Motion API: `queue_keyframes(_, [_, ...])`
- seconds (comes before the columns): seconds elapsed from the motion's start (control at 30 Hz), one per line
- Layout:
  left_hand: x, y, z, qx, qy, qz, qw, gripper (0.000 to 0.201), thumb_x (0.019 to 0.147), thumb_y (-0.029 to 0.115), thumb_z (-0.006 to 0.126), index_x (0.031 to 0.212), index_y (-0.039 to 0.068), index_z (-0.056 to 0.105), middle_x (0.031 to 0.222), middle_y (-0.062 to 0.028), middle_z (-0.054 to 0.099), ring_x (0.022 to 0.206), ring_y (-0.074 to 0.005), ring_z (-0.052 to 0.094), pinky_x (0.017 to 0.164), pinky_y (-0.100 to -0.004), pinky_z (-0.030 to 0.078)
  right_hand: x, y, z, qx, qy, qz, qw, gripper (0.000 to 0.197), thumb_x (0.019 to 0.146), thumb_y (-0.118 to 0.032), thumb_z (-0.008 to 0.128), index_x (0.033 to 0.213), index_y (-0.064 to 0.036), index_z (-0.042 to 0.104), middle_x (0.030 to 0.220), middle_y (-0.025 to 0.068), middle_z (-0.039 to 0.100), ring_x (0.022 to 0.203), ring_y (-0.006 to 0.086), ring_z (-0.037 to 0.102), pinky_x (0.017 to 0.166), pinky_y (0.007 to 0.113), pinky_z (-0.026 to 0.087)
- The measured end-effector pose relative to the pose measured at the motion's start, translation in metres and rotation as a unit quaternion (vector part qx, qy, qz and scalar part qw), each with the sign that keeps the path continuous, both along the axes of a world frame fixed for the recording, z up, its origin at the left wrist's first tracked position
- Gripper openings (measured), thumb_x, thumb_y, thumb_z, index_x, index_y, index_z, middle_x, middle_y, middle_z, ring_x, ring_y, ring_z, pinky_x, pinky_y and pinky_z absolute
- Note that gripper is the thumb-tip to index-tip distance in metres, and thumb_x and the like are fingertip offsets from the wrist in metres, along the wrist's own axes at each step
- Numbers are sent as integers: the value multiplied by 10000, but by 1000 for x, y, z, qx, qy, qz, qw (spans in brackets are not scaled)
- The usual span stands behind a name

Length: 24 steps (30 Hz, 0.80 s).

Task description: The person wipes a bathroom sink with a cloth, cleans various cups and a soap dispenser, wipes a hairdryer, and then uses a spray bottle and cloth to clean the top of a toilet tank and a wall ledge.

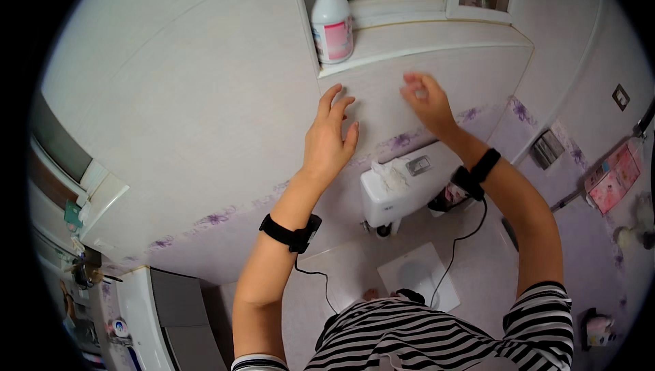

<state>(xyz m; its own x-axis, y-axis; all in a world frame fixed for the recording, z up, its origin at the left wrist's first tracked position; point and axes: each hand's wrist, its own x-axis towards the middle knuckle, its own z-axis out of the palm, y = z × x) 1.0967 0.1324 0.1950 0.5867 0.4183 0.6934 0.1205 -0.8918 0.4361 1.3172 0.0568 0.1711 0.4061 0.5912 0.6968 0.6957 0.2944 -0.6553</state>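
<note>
My left hand [331,134] is raised in front of the pale tiled wall, fingers apart and loosely bent, with nothing in it. Just above it, a white spray bottle [333,23] with a pink label stands upright at the left end of the window sill [437,38]. To the right, my right hand [428,101] hovers below the sill. Its fingers look curled but are smeared by motion, so I cannot tell whether they hold anything. Neither hand appears to touch the bottle. Both wrists wear black straps with cables.
Below my hands is a white toilet tank [375,200] with crumpled white tissue [390,174] beside its flush button [419,165]. A white square panel [421,269] lies lower down. A pink package [614,179] hangs at right. At lower left stands a grey cabinet [179,299] with a white basin.
</note>
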Motion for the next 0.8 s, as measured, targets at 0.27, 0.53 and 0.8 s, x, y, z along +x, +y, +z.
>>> queue_keyframes(0.27, [7,-9,-30,-88,24,-15,996,360,753,15,572,1108,43,518,1322,-128,364,884,-249,591,663,-323,502,-2,-66,-147,-312,-148,24,938,512,768,-247,654,1219,-92,469,1280,181,394,1167,347,397,987,411,321])
queue_keyframes(0.53, [8,-11,-59,-93,25,-63,993,361,749,-15,578,1102,33,521,1300,-116,390,835,-176,571,620,-263,485,-21,-31,-224,-357,-248,15,901,486,842,-294,549,1285,-135,427,1347,148,337,1240,332,319,1017,410,287])
queue_keyframes(0.8, [-6,-5,-105,-171,44,-65,982,372,736,-43,573,1097,34,523,1267,-116,420,793,-148,547,601,-247,482,-25,-61,-218,-194,-314,-26,929,291,756,-157,604,1042,-106,581,1089,43,539,1005,243,483,861,386,394])
